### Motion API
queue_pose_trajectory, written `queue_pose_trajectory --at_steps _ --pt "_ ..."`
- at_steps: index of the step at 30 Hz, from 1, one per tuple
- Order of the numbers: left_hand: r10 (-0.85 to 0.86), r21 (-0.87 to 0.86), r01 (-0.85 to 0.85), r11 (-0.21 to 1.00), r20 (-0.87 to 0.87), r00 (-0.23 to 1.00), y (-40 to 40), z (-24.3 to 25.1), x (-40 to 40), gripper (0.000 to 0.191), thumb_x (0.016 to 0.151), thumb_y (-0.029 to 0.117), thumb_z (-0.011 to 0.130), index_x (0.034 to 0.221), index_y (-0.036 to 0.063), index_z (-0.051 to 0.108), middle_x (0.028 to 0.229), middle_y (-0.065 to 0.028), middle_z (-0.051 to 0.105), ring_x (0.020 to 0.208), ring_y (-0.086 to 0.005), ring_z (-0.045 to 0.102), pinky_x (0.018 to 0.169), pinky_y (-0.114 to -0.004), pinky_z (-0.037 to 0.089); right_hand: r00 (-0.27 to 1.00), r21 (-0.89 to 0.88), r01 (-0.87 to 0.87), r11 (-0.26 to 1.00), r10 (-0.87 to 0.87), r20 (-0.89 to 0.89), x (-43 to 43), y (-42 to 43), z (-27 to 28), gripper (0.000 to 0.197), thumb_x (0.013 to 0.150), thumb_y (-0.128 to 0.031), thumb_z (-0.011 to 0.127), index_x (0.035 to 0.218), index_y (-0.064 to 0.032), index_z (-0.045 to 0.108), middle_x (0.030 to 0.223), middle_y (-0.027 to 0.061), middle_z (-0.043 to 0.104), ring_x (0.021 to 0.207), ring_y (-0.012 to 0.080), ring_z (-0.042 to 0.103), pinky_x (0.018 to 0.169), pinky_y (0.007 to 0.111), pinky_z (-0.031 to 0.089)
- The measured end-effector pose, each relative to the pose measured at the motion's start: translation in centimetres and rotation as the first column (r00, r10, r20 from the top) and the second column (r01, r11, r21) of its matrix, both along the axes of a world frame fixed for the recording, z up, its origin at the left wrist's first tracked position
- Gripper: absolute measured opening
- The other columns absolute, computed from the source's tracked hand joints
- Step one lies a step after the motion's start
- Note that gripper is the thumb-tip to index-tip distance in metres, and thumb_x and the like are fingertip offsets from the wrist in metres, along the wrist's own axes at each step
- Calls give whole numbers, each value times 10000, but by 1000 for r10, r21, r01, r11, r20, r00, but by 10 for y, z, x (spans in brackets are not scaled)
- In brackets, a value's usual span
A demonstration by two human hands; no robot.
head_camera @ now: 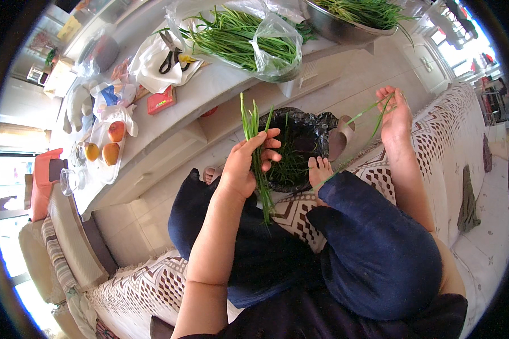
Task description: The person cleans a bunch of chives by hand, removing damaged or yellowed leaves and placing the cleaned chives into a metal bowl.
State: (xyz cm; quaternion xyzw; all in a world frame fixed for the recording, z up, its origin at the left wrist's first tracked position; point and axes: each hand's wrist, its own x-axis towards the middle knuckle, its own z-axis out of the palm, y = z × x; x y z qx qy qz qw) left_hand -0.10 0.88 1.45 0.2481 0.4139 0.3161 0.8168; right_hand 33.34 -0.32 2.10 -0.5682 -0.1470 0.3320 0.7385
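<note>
My left hand [246, 163] grips a small bunch of long green leafy stalks [251, 120], perhaps garlic chives, held upright over my lap. Out to the right, my right hand [395, 114] pinches a few thin green blades [381, 120] that dangle from the fingertips. Between the hands, on the floor, stands a bin lined with a black plastic bag [318, 127]. Loose green scraps [290, 163] lie inside it. A larger heap of the same greens [233, 40] rests in a clear plastic bag [275, 36] on the table, and more greens [360, 10] fill a metal bowl [343, 27].
Black-handled scissors [169, 53] lie on white paper on the long table [195, 91]. Nearby are a red box [161, 100], a tray [104, 163] of fruit and a clear cup [70, 181]. Below me is a patterned sofa cover [152, 279]; a slipper [341, 137] sits beside the bin.
</note>
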Motion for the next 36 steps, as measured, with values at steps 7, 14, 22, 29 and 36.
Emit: queue_pose_trajectory --at_steps 7,14,22,29,36 --pt "-52 22 50 999 132 990 -1 -11 6 421 1005 238 481 1337 -21 489 1308 -139 557 1213 -225 535 985 -335 458 951 107 -269 957 282 -124 -29 -7 7 261 1028 -220 435 1124 -2 544 982 58 588 921 188 579 847 311 460" --pt "-56 295 120 948 -215 975 -6 -10 10 473 1012 280 490 1400 11 456 1423 -87 481 1340 -177 391 1087 -329 329 813 -130 -573 809 581 30 -70 -17 13 269 929 -273 630 1083 -52 635 721 -85 471 523 7 319 442 192 227" --pt "-237 439 328 836 -250 939 -12 -14 14 441 1019 286 486 1367 17 506 1356 -72 540 1280 -137 433 1089 -324 313 599 -193 -797 572 790 -131 -121 -21 38 347 932 -279 655 1173 -33 611 648 -121 375 502 -13 263 450 198 189" --pt "-470 421 512 749 -207 858 -11 -9 17 436 1013 291 495 1334 -2 530 1147 -68 667 1152 -147 551 1059 -307 355 620 -207 -779 592 776 -117 -117 -22 27 198 917 -264 675 995 -84 645 702 -102 503 495 -21 298 428 186 195" --pt "-299 95 284 954 239 924 -7 0 15 397 1023 269 449 1290 -20 504 1100 -184 658 1051 -300 648 956 -400 507 722 -132 -687 714 652 -232 -100 -20 32 113 930 -189 637 971 -86 611 802 -56 577 466 -17 302 406 179 190"
